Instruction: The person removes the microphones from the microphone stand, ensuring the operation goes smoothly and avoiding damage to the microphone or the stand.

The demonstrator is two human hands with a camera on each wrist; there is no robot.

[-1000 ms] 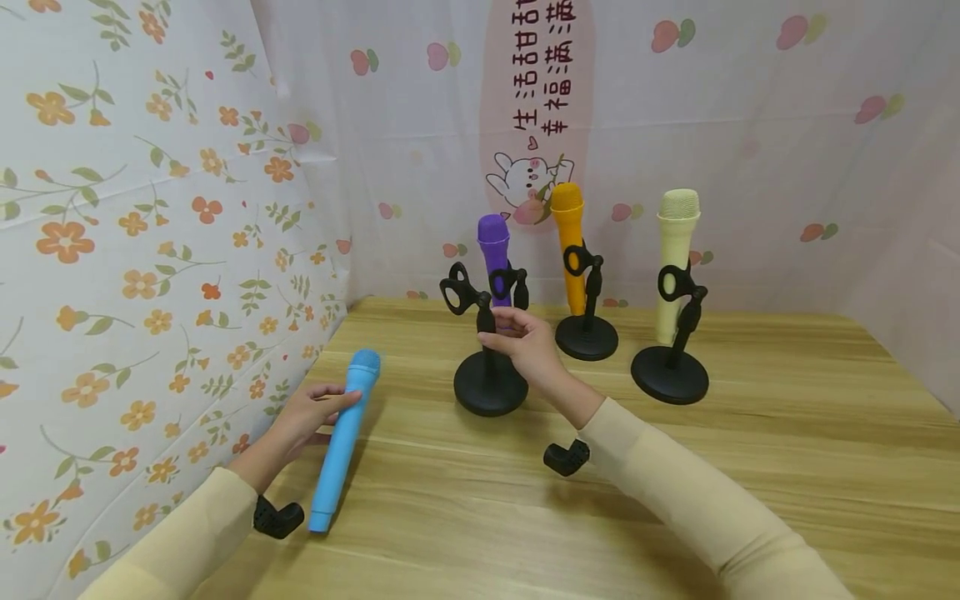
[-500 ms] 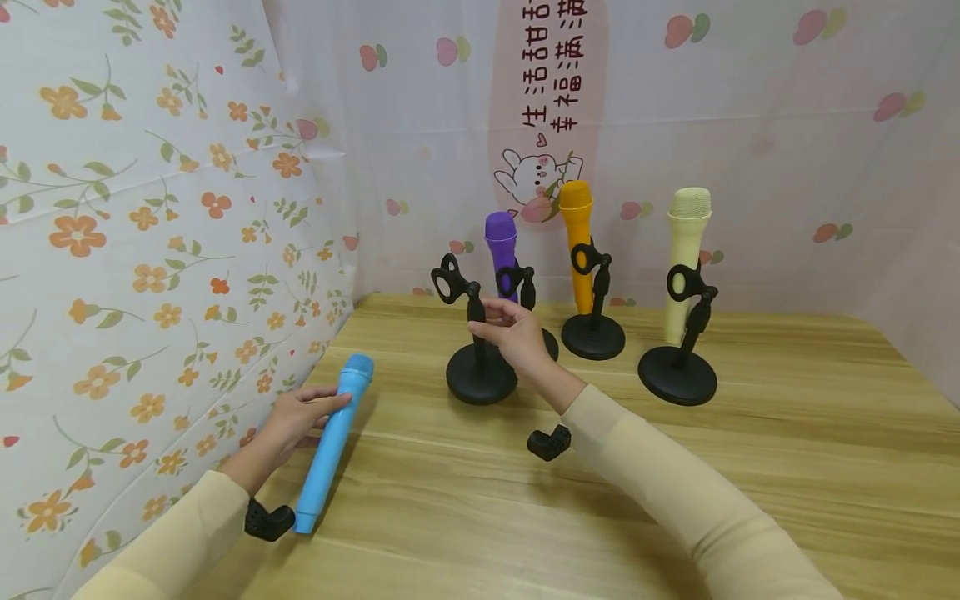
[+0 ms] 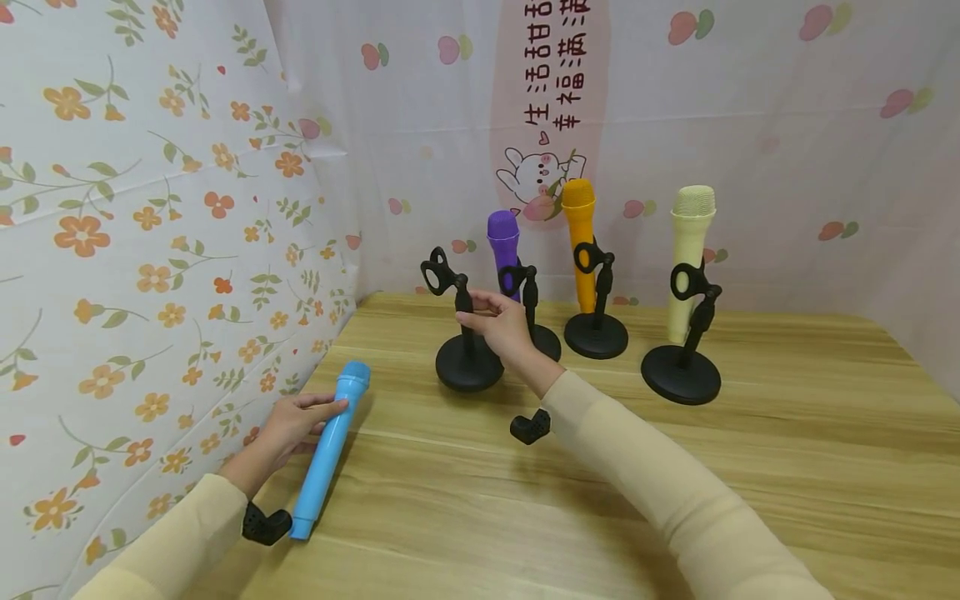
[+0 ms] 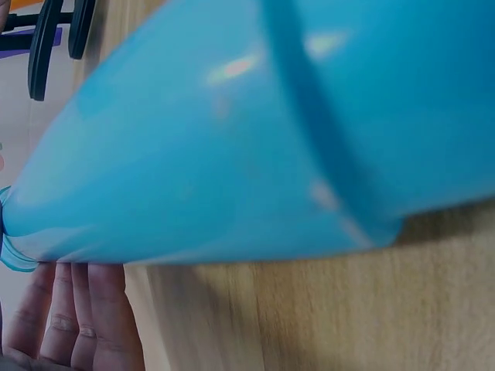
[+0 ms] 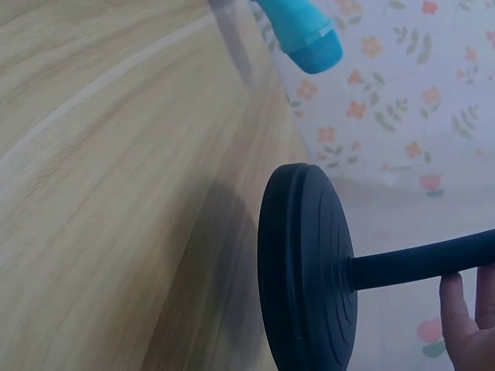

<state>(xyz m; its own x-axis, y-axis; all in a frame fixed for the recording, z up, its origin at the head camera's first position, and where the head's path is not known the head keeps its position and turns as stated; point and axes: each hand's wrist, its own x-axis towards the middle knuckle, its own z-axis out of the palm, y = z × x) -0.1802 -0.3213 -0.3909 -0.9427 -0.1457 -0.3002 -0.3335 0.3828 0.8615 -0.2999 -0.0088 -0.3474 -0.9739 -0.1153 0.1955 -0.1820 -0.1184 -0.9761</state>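
My left hand (image 3: 294, 423) holds a blue toy microphone (image 3: 321, 471) just below its head, thumb on top; its lower end slants toward me. In the left wrist view, the blue microphone's handle (image 4: 178, 147) fills most of the picture, with fingers (image 4: 104, 317) beneath it. My right hand (image 3: 508, 333) pinches the post of a black microphone stand (image 3: 469, 365), whose clip (image 3: 441, 272) holds nothing. The right wrist view shows the stand's round base (image 5: 305, 270) with a shadow on the wood; whether it touches the table I cannot tell.
Behind the right hand, a purple microphone (image 3: 503, 242) sits in a second stand. Farther right, an orange microphone (image 3: 579, 218) and a cream microphone (image 3: 686, 250) stand in their own stands. The wooden table (image 3: 420, 500) meets floral cloth (image 3: 172, 250) on the left and a printed backdrop.
My right hand has carried the black stand leftward and slightly back, away from the purple microphone's stand. The blue microphone in my left hand has shifted slightly left in view as the head camera turned.
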